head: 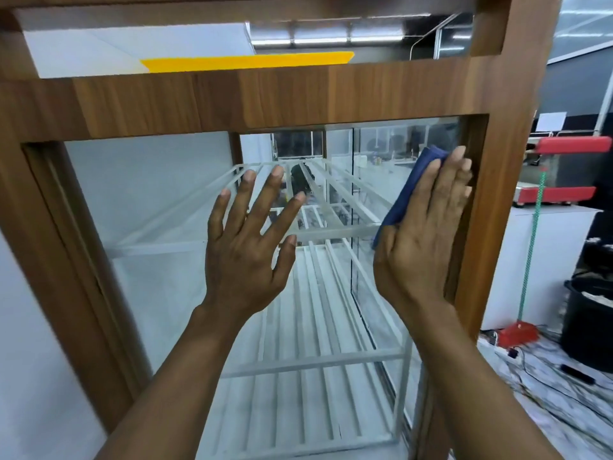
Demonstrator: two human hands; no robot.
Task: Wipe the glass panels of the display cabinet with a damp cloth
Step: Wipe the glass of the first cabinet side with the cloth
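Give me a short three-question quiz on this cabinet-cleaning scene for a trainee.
1. Multiple choice: the cloth is A) red, B) blue, C) white.
2. True or false: the left hand holds the cloth.
3. Fill the gap: the right hand presses the cloth flat on the glass, beside the ____ frame.

Key: 1 B. 2 false; its spread fingers hold nothing. 3 wood.
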